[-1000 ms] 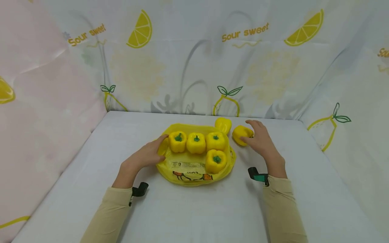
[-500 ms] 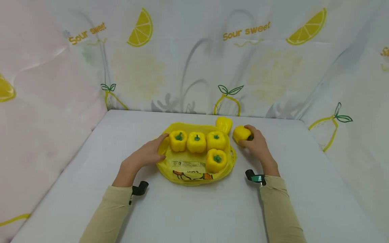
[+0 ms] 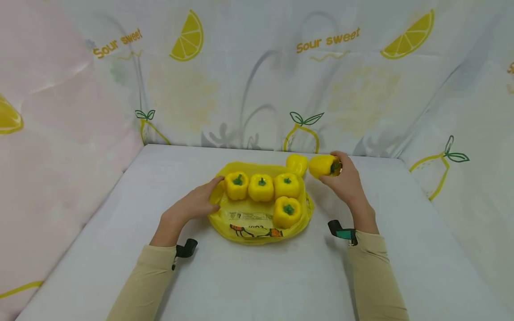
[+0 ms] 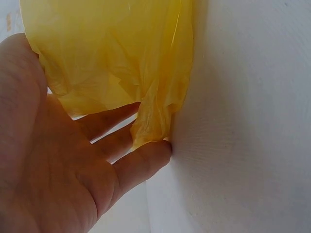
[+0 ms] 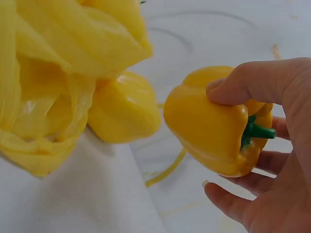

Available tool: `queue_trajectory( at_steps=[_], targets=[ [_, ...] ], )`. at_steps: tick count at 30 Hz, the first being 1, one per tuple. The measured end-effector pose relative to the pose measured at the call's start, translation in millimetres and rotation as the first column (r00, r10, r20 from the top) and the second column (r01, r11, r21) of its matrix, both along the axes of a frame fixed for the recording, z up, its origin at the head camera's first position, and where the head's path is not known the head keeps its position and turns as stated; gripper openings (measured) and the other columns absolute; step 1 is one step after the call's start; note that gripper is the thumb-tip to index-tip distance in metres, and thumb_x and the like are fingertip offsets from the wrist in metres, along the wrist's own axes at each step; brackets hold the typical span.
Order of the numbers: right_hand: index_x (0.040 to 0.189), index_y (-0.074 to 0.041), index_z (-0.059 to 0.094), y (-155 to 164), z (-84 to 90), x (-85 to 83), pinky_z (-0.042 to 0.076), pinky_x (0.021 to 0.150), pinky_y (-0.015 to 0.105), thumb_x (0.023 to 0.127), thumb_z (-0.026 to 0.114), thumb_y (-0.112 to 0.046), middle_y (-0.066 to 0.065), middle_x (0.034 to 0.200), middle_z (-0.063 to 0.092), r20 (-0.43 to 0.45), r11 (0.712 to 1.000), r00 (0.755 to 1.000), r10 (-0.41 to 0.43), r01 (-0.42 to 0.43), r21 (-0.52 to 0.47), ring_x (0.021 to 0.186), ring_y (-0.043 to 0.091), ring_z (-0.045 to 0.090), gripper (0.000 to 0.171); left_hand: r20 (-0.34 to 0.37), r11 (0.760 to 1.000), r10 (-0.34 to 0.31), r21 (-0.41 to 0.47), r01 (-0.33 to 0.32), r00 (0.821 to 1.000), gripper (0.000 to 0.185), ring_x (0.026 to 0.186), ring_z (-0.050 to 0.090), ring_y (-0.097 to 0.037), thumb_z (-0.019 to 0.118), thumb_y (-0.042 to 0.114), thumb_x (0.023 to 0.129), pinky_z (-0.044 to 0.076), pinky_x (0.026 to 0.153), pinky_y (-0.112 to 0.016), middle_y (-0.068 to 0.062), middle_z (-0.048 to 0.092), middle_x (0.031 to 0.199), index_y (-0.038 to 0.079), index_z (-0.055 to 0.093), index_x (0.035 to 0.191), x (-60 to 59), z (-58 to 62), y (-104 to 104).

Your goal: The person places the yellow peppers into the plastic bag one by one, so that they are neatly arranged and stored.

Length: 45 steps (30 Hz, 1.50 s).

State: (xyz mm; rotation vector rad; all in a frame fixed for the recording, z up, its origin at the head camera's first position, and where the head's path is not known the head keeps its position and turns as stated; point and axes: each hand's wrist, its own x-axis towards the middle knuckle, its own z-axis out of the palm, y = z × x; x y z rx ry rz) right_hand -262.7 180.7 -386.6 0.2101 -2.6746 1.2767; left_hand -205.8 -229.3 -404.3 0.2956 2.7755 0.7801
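My right hand grips a yellow bell pepper with a green stem, thumb on top and fingers beneath, raised a little over the table. My left hand holds the left rim of a yellow plastic bag; in the left wrist view, the bag covers part of the fingers. Inside the bag stand several yellow peppers, three in a row, such as the middle pepper, and a front pepper. Another yellow pepper lies behind the bag's right back corner.
A white cloth covers the table. A lemon-print curtain stands behind it and along both sides. The bag's twisted handle sticks out at its right side. Wrist cameras sit on both arms.
My right hand has closed its fingers round the pepper at the right and lifted it, turning its stem to the right. My left hand has stayed at the bag's rim.
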Motion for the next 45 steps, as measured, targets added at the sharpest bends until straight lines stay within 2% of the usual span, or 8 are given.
queue_trajectory(
  at_steps=[6, 12, 20, 26, 31, 35, 39, 45],
  targets=[
    [0.145, -0.008, 0.036, -18, 26.0, 15.2, 0.043, 0.104, 0.051, 0.082, 0.072, -0.015, 0.019, 0.14, 0.049, -0.076, 0.998, 0.995, 0.069, -0.069, -0.001, 0.118, 0.034, 0.047, 0.073, -0.005, 1.0, -0.001, 0.001, 0.001, 1.0, 0.084, 0.148, 0.032, -0.038, 0.06, 0.019, 0.086, 0.026, 0.121, -0.058, -0.014, 0.033, 0.161, 0.017, 0.019, 0.159, -0.7, -0.5, -1],
    [0.144, -0.009, 0.038, -38, 44.7, 32.4, 0.043, 0.106, 0.05, 0.081, 0.074, -0.013, 0.014, 0.14, 0.052, -0.101, 0.975, 0.969, 0.224, -0.22, 0.041, 0.122, 0.029, 0.05, 0.072, 0.004, 1.0, 0.006, 0.002, -0.006, 1.0, 0.084, 0.148, 0.032, -0.038, 0.059, 0.019, 0.086, 0.026, 0.121, -0.059, -0.014, 0.032, 0.161, 0.017, 0.018, 0.159, 0.1, -0.6, -1],
    [0.141, -0.019, 0.049, -68, 57.8, 56.3, 0.045, 0.107, 0.048, 0.079, 0.073, -0.016, 0.0, 0.143, 0.053, 0.004, 0.882, 0.893, 0.45, -0.445, 0.157, 0.124, 0.021, 0.051, 0.066, -0.003, 1.0, -0.001, 0.0, 0.001, 1.0, 0.084, 0.149, 0.031, -0.038, 0.06, 0.018, 0.086, 0.026, 0.121, -0.058, -0.014, 0.032, 0.162, 0.017, 0.018, 0.159, 0.9, 1.1, 0],
    [0.136, -0.021, 0.055, -95, 56.3, 70.0, 0.046, 0.107, 0.044, 0.074, 0.071, -0.016, -0.003, 0.138, 0.057, 0.084, 0.815, 0.852, 0.518, -0.52, 0.254, 0.123, 0.018, 0.052, 0.065, 0.003, 1.0, 0.002, 0.001, -0.002, 1.0, 0.084, 0.149, 0.031, -0.038, 0.059, 0.018, 0.086, 0.026, 0.121, -0.059, -0.014, 0.032, 0.162, 0.018, 0.018, 0.159, 0.5, 1.1, 0],
    [0.134, -0.023, 0.058, -116, 46.7, 76.4, 0.05, 0.093, 0.035, 0.072, 0.07, -0.015, -0.002, 0.128, 0.06, 0.107, 0.754, 0.827, 0.552, -0.55, 0.359, 0.108, 0.015, 0.054, 0.064, 0.008, 1.0, 0.005, -0.006, -0.005, 1.0, 0.084, 0.149, 0.031, -0.038, 0.06, 0.019, 0.086, 0.026, 0.121, -0.059, -0.014, 0.032, 0.161, 0.019, 0.018, 0.159, -0.1, 0.8, 0],
    [0.137, -0.023, 0.057, -127, 40.4, 80.4, 0.051, 0.087, 0.032, 0.073, 0.069, -0.016, 0.0, 0.127, 0.06, 0.153, 0.707, 0.828, 0.539, -0.544, 0.453, 0.099, 0.015, 0.054, 0.066, 0.007, 1.0, -0.001, -0.003, 0.001, 1.0, 0.085, 0.149, 0.031, -0.038, 0.06, 0.019, 0.086, 0.026, 0.121, -0.059, -0.015, 0.033, 0.161, 0.018, 0.019, 0.159, 0.2, 0.6, 1],
    [0.137, -0.021, 0.058, -134, 36.4, 82.6, 0.052, 0.093, 0.034, 0.08, 0.069, -0.019, 0.001, 0.13, 0.06, 0.182, 0.658, 0.837, 0.515, -0.523, 0.542, 0.102, 0.015, 0.057, 0.058, 0.009, 1.0, 0.0, 0.0, 0.0, 1.0, 0.085, 0.149, 0.031, -0.037, 0.061, 0.019, 0.086, 0.026, 0.121, -0.058, -0.014, 0.033, 0.161, 0.019, 0.019, 0.159, 0.1, 0.6, 1],
    [0.135, -0.017, 0.06, -139, 35.4, 85.3, 0.05, 0.102, 0.038, 0.089, 0.07, -0.02, 0.003, 0.133, 0.06, 0.186, 0.644, 0.856, 0.482, -0.49, 0.588, 0.113, 0.018, 0.059, 0.048, 0.005, 1.0, -0.001, -0.005, 0.001, 1.0, 0.085, 0.149, 0.031, -0.037, 0.06, 0.019, 0.086, 0.025, 0.121, -0.058, -0.014, 0.032, 0.162, 0.018, 0.018, 0.159, 1.1, 1.8, -1]
  ],
)
